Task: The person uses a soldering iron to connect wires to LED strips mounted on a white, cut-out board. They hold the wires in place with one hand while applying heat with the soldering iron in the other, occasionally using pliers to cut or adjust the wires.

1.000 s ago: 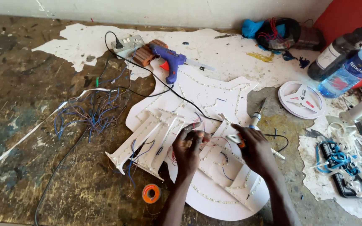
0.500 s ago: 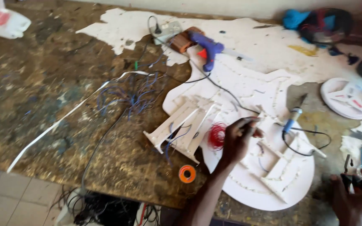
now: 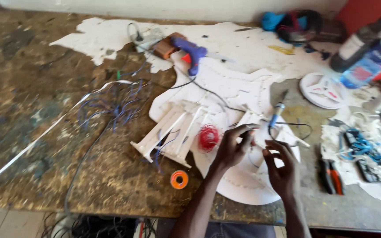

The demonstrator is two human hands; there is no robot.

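Both hands over white round board (image 3: 243,185). L hand (image 3: 234,147) pinches something thin, fingers near closed; item too blurred to ID. R hand (image 3: 281,165) half-open, empty afaict. Red wire coil (image 3: 208,137) just left of board, soldering iron (image 3: 276,112) at top edge. Best to steady wrists on board, keep wire clear of iron tip.

Open passage lies over the bare, stained wooden tabletop (image 3: 31,110) at far left, crossed only by a thin white strip (image 3: 36,141) and tangled blue wires (image 3: 115,105). Around the left hand (image 3: 232,147) and right hand (image 3: 281,165), a red wire coil (image 3: 208,137), white ribbed plastic frame (image 3: 168,132), blue-handled soldering iron (image 3: 276,112) and orange tape roll (image 3: 179,179) crowd close. The right side is blocked by orange-handled pliers (image 3: 331,176) and a heap of white and blue cable (image 3: 371,145).
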